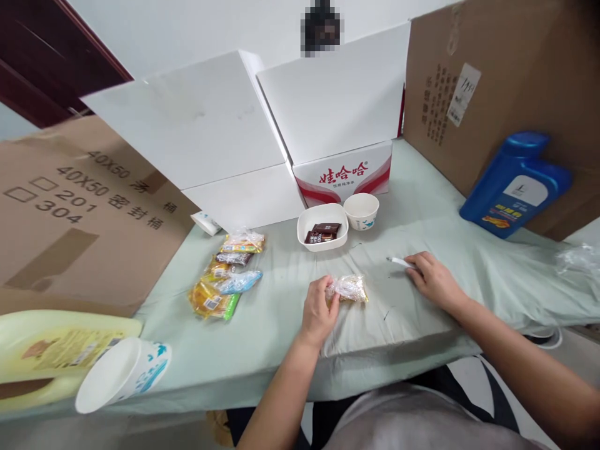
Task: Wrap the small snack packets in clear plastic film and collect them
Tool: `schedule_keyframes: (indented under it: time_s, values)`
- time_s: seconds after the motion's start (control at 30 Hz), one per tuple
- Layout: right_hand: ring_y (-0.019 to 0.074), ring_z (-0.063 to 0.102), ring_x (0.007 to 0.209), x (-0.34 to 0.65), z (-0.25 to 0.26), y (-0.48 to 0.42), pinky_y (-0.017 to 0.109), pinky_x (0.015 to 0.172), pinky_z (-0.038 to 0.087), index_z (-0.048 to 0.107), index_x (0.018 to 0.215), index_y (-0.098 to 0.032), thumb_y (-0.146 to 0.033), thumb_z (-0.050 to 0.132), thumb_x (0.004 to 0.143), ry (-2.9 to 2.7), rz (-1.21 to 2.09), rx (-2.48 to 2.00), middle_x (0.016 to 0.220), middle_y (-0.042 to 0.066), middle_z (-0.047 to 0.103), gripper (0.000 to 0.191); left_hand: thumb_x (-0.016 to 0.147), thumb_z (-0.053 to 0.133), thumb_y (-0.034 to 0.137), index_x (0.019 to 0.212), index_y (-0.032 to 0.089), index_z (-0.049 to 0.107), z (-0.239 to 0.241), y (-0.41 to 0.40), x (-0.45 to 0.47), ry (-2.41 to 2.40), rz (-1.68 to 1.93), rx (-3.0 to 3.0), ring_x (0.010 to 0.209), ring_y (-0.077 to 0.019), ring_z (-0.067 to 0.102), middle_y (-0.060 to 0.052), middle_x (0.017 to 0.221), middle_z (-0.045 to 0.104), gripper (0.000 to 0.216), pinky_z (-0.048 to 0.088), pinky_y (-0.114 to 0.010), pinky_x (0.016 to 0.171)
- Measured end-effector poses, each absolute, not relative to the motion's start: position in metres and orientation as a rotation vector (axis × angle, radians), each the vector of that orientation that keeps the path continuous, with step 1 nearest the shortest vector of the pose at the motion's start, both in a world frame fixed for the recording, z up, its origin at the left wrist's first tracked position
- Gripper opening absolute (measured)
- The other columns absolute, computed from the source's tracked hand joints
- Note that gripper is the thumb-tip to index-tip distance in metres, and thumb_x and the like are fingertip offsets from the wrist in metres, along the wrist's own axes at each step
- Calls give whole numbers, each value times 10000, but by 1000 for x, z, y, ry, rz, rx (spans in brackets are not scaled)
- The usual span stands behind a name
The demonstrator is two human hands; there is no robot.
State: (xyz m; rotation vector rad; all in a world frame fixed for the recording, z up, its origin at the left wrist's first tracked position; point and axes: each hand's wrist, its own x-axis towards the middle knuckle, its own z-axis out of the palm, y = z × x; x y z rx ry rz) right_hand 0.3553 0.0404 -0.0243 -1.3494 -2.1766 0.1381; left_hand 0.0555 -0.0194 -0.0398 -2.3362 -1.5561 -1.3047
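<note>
My left hand (319, 311) is closed on the left end of a small snack packet (352, 289) in crinkled clear wrapping with golden edges, low over the cloth. My right hand (434, 280) rests on the table to the right, its fingers closed round a slim white pen-like tool (398, 261) with a dark tip pointing left. Too little of the tool shows to tell its kind. Behind the packet stands a white bowl (307, 240) holding brown cocoa-labelled packets (323, 233). A white paper cup (362, 212) touches its right side.
Several wrapped snacks (222, 278) lie in a row at left. A tipped paper cup (124, 375) and a yellow jug (56, 344) are at front left, a blue bottle (513, 187) at right. White boxes (347, 172) and cartons (70, 212) wall the back and sides.
</note>
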Motion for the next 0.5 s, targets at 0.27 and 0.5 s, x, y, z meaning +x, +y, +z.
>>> schedule_keyframes:
  time_s: [0.27, 0.5]
  values:
    - [175, 630, 786, 251, 18, 3, 272, 667, 462, 626, 1182, -219, -211, 475, 947, -2609, 290, -1006, 961, 77, 630, 279, 845, 580, 157, 1335, 196, 380, -42, -22, 50, -1755, -1521, -2291, 950, -193, 616, -96, 1055, 613, 531, 540, -333, 812]
    - [176, 637, 813, 310, 5, 19, 287, 728, 470, 650, 1167, -228, -202, 460, 929, -2532, 312, -1256, 994, 72, 636, 306, 828, 523, 100, 1010, 196, 570, -35, -19, 45, -1697, -1556, -2361, 904, -169, 604, -64, 986, 603, 211, 517, -292, 773]
